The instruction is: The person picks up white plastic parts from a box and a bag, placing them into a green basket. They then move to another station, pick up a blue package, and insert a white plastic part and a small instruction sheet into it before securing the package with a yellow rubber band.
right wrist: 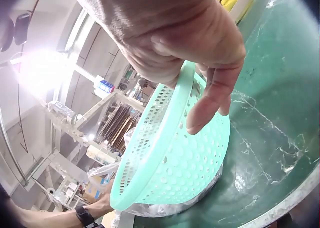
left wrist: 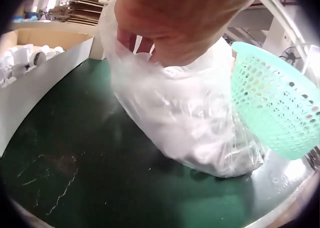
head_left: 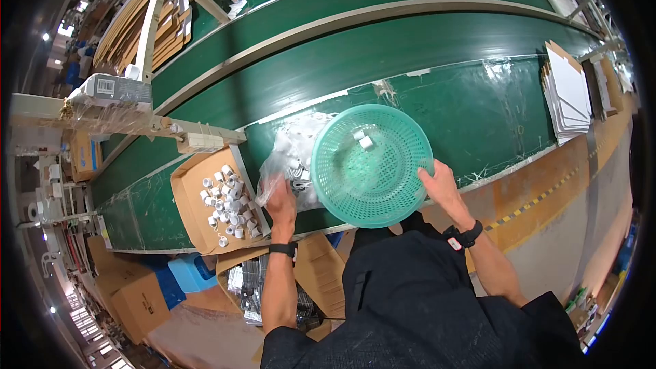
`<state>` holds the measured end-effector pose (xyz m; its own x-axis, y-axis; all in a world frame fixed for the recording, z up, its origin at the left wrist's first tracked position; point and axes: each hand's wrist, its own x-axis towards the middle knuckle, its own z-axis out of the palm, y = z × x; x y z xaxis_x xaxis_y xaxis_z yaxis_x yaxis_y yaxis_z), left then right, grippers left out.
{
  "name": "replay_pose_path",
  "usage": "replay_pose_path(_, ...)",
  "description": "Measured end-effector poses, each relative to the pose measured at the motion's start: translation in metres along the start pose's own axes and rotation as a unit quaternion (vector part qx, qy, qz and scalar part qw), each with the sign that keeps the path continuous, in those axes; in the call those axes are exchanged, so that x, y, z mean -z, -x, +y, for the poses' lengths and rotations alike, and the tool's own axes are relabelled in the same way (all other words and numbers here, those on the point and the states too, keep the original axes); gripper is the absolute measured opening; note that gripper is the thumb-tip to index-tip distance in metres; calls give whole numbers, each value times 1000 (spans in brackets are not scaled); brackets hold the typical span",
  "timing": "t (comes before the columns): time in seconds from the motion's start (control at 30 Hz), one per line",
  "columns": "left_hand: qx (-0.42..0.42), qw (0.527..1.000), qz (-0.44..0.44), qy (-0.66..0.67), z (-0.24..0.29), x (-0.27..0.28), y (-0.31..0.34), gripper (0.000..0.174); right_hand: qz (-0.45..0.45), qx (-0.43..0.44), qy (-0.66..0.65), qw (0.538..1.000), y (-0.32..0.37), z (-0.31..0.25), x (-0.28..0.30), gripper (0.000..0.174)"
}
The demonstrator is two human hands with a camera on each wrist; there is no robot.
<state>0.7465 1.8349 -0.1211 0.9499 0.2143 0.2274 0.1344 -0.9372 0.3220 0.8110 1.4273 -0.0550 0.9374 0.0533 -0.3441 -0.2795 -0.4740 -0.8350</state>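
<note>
A mint-green perforated plastic basket is tilted near the table's front edge. My right hand grips its rim, thumb on the inner side and fingers outside along the wall. A few small white pieces lie in the basket. To its left sits a clear plastic bag filled with white items. My left hand holds the bag near its mouth, fingers curled at the plastic. The basket's side overlaps the bag in the head view.
Left of the bag, an open cardboard box holds many white cylindrical pieces. A metal frame post rises at the left. White cardboard sheets stand at the right. Below the edge is an open carton.
</note>
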Motion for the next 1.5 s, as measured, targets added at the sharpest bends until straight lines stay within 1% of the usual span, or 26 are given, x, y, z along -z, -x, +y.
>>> replay_pose_path(0.07, 29, 995, -8, 97, 35, 34, -3, 22, 2, -1, 6, 1000, 1, -1, 2, 32)
replay_pose_path(0.1, 86, 979, -32, 180, 57, 54, -4, 23, 0, -4, 7, 1000, 0, -3, 2, 32)
replay_pose_path(0.17, 194, 917, -83, 339, 104, 86, 0, 26, 5, -5, 9, 1000, 0, -6, 2, 32)
replay_pose_path(0.2, 177, 897, -101, 392, 118, 88, 2, 25, 7, -5, 12, 1000, 1, -6, 1, 32)
replay_pose_path(0.27, 19, 957, -61, 283, 133, 82, -4, 24, 1, -7, -1, 1000, 2, -9, -1, 33)
replay_pose_path(0.3, 17, 960, -29, 280, 123, 65, -4, 22, -6, -11, -16, 1000, 3, -10, -1, 33)
replay_pose_path(0.33, 62, 962, -18, 266, 112, 55, -2, 21, -10, -15, -32, 999, 2, -11, -1, 33)
replay_pose_path(0.4, 144, 960, -5, 242, 89, 43, -3, 20, 2, 18, 7, 1000, 1, -8, -4, 34)
replay_pose_path(0.43, 166, 947, 31, 272, 77, 36, -4, 19, 9, 29, 28, 999, 4, -4, -3, 34)
replay_pose_path(0.47, 245, 919, 9, 308, 74, 44, -12, 18, 3, 18, 24, 1000, 5, -2, -1, 34)
replay_pose_path(0.53, 165, 956, -25, 240, 50, 40, -20, 22, -11, 2, 17, 1000, 2, -2, 0, 35)
replay_pose_path(0.6, 84, 984, -81, 137, 33, 19, -19, 29, -12, -1, 7, 1000, 4, -4, -1, 34)
replay_pose_path(0.67, 21, 990, -108, 83, 19, -4, -24, 37, -9, 6, 5, 1000, 0, -5, -2, 34)
replay_pose_path(0.73, -19, 989, -118, 82, 15, -20, -21, 44, -5, 9, 15, 1000, 2, 1, -1, 34)
replay_pose_path(0.77, -42, 991, -83, 93, 18, -20, -22, 41, -6, 9, 8, 1000, 3, 0, -1, 33)
replay_pose_path(0.87, 11, 990, -101, 95, 26, -14, -25, 30, -5, 4, 1, 1000, 5, 0, -2, 33)
replay_pose_path(0.97, 26, 993, -35, 108, 17, -17, -12, 24, -2, -8, 12, 1000, 4, 0, -1, 33)
replay_pose_path(1.07, -27, 988, -112, 99, 11, -17, 4, 30, -5, -11, 1, 1000, 6, -4, -2, 33)
replay_pose_path(1.1, -67, 991, -79, 87, 10, -20, 5, 28, -6, -8, 3, 1000, 5, -3, -2, 33)
replay_pose_path(1.2, -52, 993, -103, 13, 12, -26, -3, 26, -12, -11, -1, 1000, 3, -2, -2, 33)
replay_pose_path(1.23, -35, 993, -114, -1, 13, -28, -7, 24, -16, -14, -4, 1000, 3, -3, -1, 32)
replay_pose_path(1.33, 34, 991, -81, 103, 16, -12, -6, 22, -14, -22, 1, 1000, 0, 3, -1, 32)
replay_pose_path(1.37, 47, 992, 6, 115, 20, -5, -2, 23, -8, -9, 11, 1000, -1, 3, 0, 32)
replay_pose_path(1.43, 151, 963, -3, 224, 44, 40, 8, 26, 2, 12, 27, 1000, -1, 5, -1, 32)
replay_pose_path(1.47, 203, 940, -6, 275, 60, 64, 8, 27, 5, 8, 27, 1000, -2, 4, 0, 32)
replay_pose_path(1.5, 171, 924, -26, 342, 83, 79, 8, 28, 2, 4, 27, 1000, -1, 3, 1, 32)
